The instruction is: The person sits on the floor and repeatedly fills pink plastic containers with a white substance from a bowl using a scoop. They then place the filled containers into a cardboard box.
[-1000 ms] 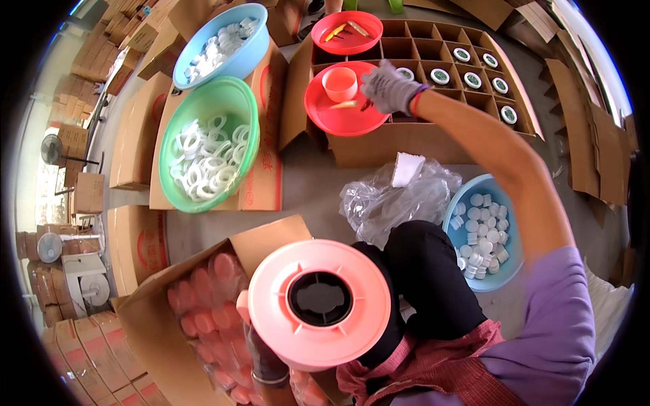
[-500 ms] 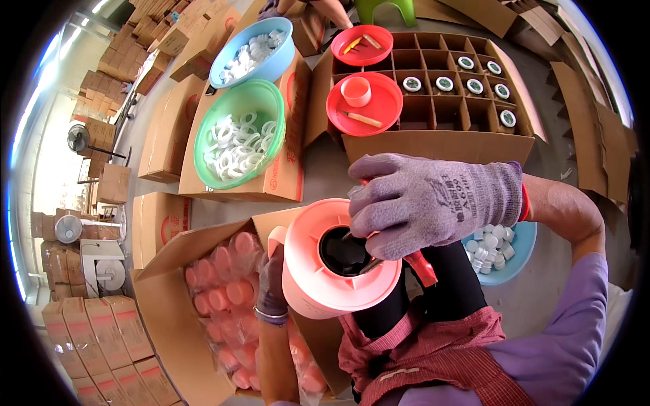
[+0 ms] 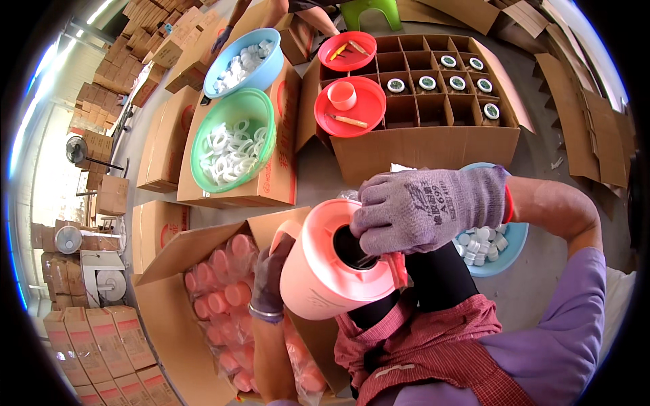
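Observation:
My left hand (image 3: 271,276), in a grey glove, is closed round the handle side of a pink plastic jug (image 3: 315,274). The jug is tilted over my lap, its wide pink end with a dark round opening facing up. My right hand (image 3: 423,210), gloved in grey, is closed over the opening's right side. It grips a tool with a red handle (image 3: 398,269) and a metal part reaching into the opening's edge; its exact kind is mostly hidden by the fingers. Beneath the jug, an open carton (image 3: 162,308) holds several pink jugs (image 3: 237,294) in clear plastic bags.
Beyond my hands, a divided carton (image 3: 426,152) holds several capped items; two red basins (image 3: 376,95) sit at its left. A green basin (image 3: 267,128) of white rings and a blue basin (image 3: 274,64) of white parts stand left. Another blue basin (image 3: 511,247) holds white caps.
The jug has tilted further, showing more of its side. My right hand has shifted with the tool at the opening. At the back, another person's arm and leg have moved into fuller view.

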`<control>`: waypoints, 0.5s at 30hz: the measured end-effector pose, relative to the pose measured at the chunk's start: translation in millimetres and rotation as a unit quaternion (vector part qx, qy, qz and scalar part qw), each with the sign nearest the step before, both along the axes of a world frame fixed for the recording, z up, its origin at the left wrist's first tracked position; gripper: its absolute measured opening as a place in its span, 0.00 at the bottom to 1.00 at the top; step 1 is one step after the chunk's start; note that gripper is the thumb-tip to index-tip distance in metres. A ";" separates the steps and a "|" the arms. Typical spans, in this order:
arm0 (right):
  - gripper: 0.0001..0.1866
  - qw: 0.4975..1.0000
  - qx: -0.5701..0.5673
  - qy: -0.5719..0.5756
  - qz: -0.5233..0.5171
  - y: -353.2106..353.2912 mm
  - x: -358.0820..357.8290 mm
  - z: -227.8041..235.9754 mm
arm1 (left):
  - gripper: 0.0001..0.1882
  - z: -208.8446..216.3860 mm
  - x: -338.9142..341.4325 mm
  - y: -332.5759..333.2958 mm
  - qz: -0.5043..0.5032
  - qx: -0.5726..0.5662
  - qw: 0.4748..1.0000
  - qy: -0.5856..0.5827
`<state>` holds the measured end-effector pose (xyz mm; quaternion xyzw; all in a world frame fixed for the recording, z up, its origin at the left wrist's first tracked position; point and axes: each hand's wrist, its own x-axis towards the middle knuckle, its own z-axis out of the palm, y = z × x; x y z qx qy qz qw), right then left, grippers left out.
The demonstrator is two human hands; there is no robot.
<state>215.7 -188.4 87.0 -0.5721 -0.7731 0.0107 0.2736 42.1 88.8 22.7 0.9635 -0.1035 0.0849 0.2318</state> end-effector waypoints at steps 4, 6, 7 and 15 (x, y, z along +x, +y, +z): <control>0.14 0.951 -0.082 0.235 -0.185 -4.3 -12.9 -14.7 | 0.14 -0.6 -28.9 -21.6 0.239 -0.251 0.938 -0.027; 0.17 0.896 -0.134 0.327 -0.270 -2.7 -17.0 -19.3 | 0.13 3.3 -41.1 -39.6 0.368 -0.354 0.860 -0.024; 0.17 0.891 -0.165 0.336 -0.255 -1.4 -15.4 -12.7 | 0.13 1.4 -47.0 -39.7 0.358 -0.349 0.866 -0.017; 0.16 0.873 -0.191 0.073 -0.444 65.5 149.9 -126.2 | 0.28 54.5 -57.8 -20.7 0.257 -0.162 0.933 0.192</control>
